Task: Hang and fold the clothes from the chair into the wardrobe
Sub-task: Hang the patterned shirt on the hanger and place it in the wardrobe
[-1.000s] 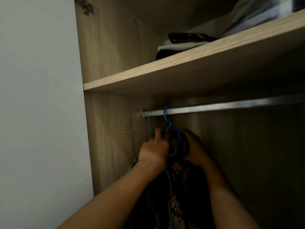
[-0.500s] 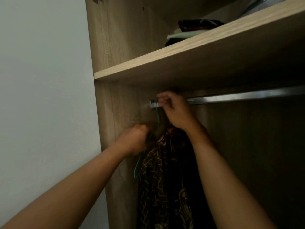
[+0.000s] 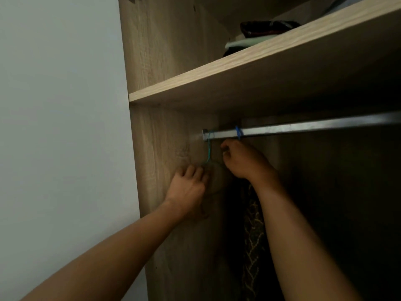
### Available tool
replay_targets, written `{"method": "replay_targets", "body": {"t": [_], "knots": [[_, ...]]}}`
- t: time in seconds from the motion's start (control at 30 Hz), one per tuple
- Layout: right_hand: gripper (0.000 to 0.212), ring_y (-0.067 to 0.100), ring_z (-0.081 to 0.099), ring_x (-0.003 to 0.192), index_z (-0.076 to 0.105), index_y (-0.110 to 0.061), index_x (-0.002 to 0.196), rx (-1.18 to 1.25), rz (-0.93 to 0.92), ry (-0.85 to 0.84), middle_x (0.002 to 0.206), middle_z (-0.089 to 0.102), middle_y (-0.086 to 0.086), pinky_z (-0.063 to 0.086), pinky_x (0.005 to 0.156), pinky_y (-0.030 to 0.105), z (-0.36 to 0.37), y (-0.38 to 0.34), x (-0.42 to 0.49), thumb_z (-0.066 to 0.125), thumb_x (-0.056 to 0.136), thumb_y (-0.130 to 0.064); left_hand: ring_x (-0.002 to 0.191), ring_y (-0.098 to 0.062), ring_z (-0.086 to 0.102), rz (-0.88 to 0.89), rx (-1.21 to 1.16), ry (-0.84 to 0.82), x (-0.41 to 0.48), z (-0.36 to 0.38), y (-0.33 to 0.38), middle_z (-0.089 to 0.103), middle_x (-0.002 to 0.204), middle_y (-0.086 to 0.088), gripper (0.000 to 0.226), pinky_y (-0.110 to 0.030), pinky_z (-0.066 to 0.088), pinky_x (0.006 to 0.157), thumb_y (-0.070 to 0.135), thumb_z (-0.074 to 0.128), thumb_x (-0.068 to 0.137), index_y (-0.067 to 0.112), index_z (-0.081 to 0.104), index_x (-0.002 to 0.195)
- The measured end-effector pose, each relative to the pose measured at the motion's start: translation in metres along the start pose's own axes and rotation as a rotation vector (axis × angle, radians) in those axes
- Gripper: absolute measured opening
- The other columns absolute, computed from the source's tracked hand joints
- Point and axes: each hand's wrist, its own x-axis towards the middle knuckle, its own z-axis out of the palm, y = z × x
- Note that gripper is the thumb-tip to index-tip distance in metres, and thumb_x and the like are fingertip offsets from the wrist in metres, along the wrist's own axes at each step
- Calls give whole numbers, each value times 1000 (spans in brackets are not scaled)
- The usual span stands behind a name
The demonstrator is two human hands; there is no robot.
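A metal rail (image 3: pixel 303 128) runs under the wardrobe shelf (image 3: pixel 238 68). A blue hanger's hook (image 3: pixel 238 132) sits over the rail. My right hand (image 3: pixel 245 161) is just below it, fingers curled round the hanger's neck. A dark garment with a gold pattern (image 3: pixel 251 235) hangs down beneath that hand. Close to the rail's left end hangs a thin teal hanger (image 3: pixel 208 148). My left hand (image 3: pixel 188 185) grips it at its base, next to the wardrobe's side panel (image 3: pixel 165 170). The shoulders of both hangers are hidden by my hands and the dark.
Folded clothes (image 3: pixel 260 33) lie on top of the shelf. A pale wall (image 3: pixel 60 127) stands to the left of the wardrobe. The rail stretches bare to the right, over a dark space.
My right hand has dropped from the rail, leaving the blue hook over it a little further right. My left hand has stayed at the base of the teal hanger.
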Motion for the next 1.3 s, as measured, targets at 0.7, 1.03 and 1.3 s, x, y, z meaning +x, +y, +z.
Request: {"method": "replay_targets", "body": {"t": [0.7, 1.03, 1.3], "knots": [[148, 28, 9, 152, -6, -21, 158, 82, -42, -122, 166, -2, 2, 25, 120, 47, 36, 10, -7, 97, 53, -31, 90, -15, 59, -66, -119, -14, -11, -58, -42, 53, 124, -3, 83, -27, 50, 71, 27, 80, 79, 17, 31, 145], [140, 29, 22, 149, -3, -25, 158, 90, -160, -53, 166, 11, 1, 30, 118, 44, 53, -12, -11, 95, 58, -33, 98, -21, 64, -30, 54, 7, -47, -97, -67, 59, 125, -2, 101, -29, 50, 68, 43, 86, 68, 19, 31, 149], [126, 18, 28, 144, 12, -30, 156, 223, -271, -96, 155, 19, -9, 34, 116, 38, 48, -55, -30, 94, 59, -24, 107, -26, 64, -97, 182, 9, -102, -117, -82, 42, 149, -3, 115, -34, 53, 72, 56, 79, 66, 17, 17, 156]]}}
